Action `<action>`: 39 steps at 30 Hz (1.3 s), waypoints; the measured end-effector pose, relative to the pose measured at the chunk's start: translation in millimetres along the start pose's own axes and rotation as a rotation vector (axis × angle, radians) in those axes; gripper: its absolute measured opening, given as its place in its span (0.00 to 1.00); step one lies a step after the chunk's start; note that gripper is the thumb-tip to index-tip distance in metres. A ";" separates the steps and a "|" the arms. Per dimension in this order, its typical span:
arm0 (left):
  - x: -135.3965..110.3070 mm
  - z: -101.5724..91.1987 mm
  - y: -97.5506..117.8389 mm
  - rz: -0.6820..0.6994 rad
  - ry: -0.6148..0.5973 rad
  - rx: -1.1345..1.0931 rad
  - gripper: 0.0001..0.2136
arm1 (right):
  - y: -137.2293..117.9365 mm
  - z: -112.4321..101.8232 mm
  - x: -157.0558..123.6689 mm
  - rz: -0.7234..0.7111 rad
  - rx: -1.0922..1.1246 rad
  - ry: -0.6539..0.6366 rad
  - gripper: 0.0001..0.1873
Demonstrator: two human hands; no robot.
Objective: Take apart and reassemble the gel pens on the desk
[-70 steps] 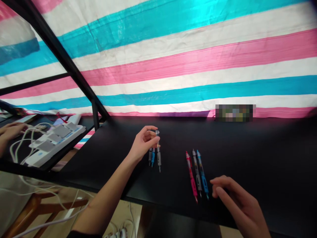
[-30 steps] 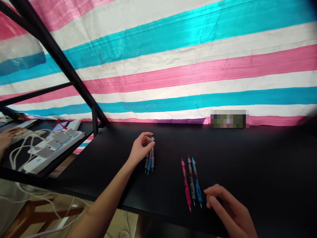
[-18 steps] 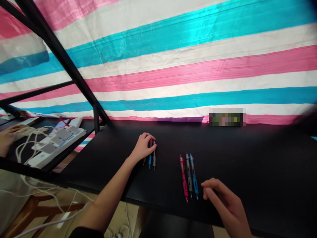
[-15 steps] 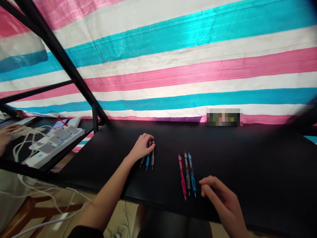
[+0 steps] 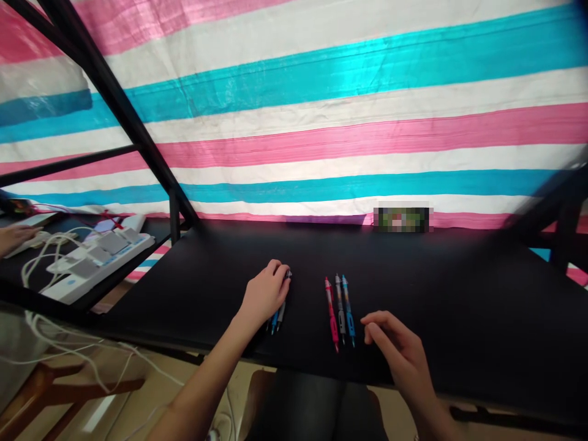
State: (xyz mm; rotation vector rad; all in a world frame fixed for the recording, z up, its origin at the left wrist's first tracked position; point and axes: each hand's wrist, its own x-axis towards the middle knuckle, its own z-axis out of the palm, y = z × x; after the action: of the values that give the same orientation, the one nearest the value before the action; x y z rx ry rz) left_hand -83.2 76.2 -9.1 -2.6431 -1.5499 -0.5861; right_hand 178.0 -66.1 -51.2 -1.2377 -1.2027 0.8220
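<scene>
My left hand lies over a small group of pens on the black desk, fingers and thumb closed around them. Grey and blue lower ends stick out under the palm; the rest is mostly covered. To the right, a pink pen, a grey pen and a blue pen lie side by side, nearly parallel. My right hand rests just right of the blue pen, apart from it. Its fingers are loosely bent, with a gap between thumb and forefinger and nothing held.
A white power strip with plugs and cables sits on the neighbouring desk at left, near another person's hand. A black metal frame divides the desks. Striped sheeting hangs behind. A pixelated item stands at the back edge.
My left hand has slid the covered pens toward me and slightly right, covering more of them. My right hand stays beside the three pens. The camera view has shifted a little.
</scene>
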 end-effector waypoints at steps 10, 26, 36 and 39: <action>-38.8 2.9 68.8 0.571 -0.076 -0.113 0.19 | -4.6 3.0 2.6 -0.028 0.013 0.050 0.09; -43.1 15.6 74.8 0.610 0.336 -0.152 0.13 | -16.6 14.0 3.0 -0.153 -0.159 -0.045 0.12; -50.9 10.6 69.3 0.464 0.505 -0.243 0.13 | -8.2 10.5 2.0 -0.075 -0.139 0.042 0.21; -49.5 10.9 68.3 0.422 0.466 -0.284 0.13 | -8.5 12.9 1.9 -0.066 -0.127 0.050 0.13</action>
State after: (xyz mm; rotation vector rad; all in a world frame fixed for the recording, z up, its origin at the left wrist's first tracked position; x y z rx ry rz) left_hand -43.6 2.4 -24.0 -2.6231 -0.8050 -1.3358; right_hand 164.8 -62.8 -43.6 -1.3064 -1.2646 0.6708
